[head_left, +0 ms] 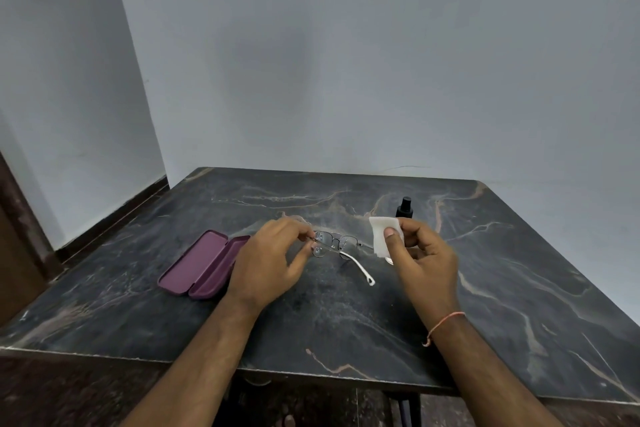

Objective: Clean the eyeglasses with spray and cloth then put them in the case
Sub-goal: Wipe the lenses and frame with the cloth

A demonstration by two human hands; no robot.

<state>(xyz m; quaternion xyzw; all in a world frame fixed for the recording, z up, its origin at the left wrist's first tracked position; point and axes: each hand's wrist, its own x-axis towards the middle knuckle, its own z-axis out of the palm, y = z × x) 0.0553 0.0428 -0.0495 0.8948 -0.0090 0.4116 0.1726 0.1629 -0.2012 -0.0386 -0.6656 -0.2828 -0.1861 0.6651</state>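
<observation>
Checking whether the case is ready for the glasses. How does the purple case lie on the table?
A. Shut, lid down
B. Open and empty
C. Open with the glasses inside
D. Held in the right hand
B: the purple case lies open with bare lining, while the left hand holds the glasses beside it.

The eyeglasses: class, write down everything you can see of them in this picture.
The eyeglasses have a thin dark metal frame, clear lenses and pale arm tips. They are unfolded, with one arm pointing toward the person. The left hand holds them at one end above the table. The cloth in the right hand is close beside them.
</observation>
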